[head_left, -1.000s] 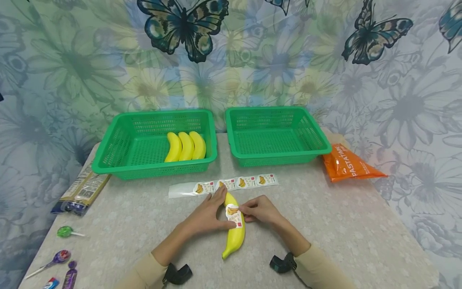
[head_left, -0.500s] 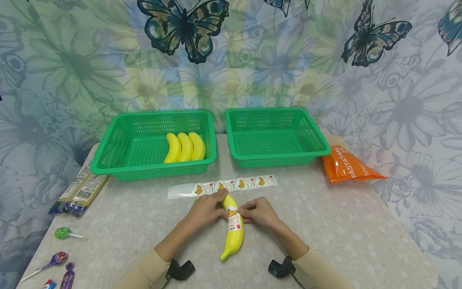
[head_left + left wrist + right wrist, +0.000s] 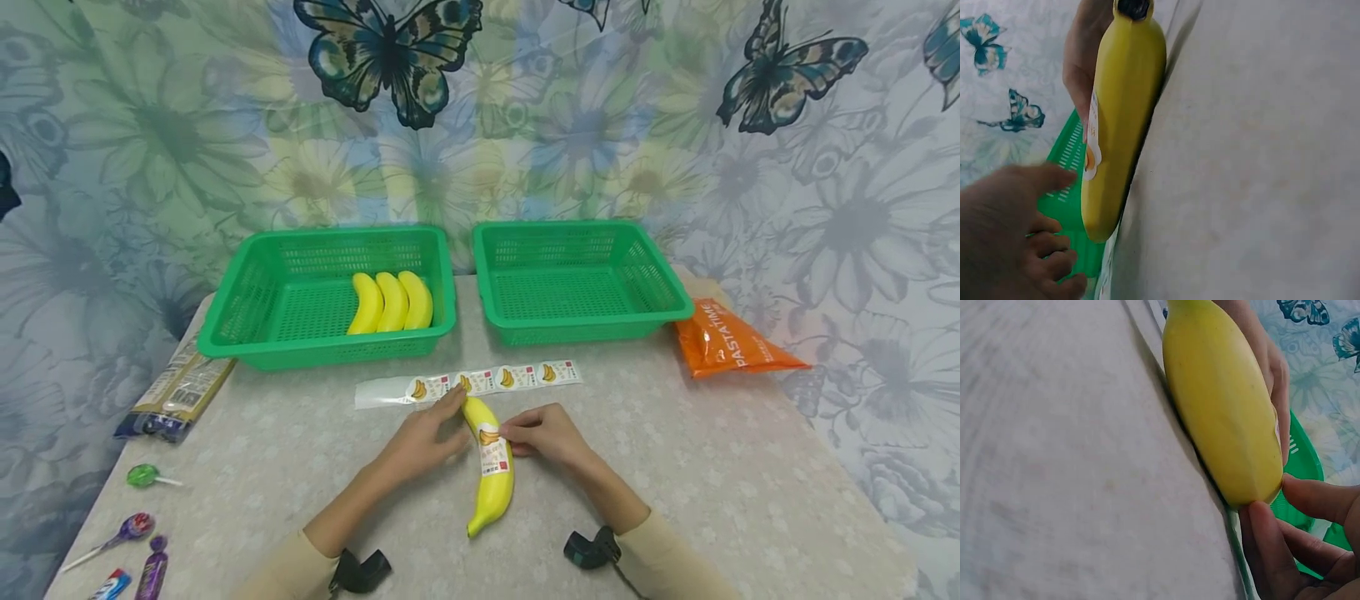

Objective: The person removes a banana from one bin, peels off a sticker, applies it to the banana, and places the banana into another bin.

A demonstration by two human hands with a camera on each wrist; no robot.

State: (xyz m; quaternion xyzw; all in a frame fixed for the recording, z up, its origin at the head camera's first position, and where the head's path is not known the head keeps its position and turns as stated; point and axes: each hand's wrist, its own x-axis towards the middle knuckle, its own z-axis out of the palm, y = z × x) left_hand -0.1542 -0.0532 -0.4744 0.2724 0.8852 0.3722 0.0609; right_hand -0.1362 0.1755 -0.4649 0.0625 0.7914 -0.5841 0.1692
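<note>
One banana (image 3: 491, 462) is lying on the table (image 3: 720, 483) in front of me, wearing one sticker (image 3: 492, 450). My left hand (image 3: 423, 437) is resting against its left side with fingers nearly straight; my right hand (image 3: 543, 433) is pinching the sticker's edge. Just beyond, a strip (image 3: 468, 385) is showing four more banana stickers. Two green baskets (image 3: 577, 287) are sitting behind it, the left one (image 3: 255, 312) holding three bananas (image 3: 392, 302). An orange bag (image 3: 731, 343) is reading "PASTATIME".

Smooth, glossy yellow plastic-looking banana (image 3: 491, 471) bears a paper sticker (image 3: 492, 452); beneath lies the matt, faintly speckled grey tabletop (image 3: 675, 483).
</note>
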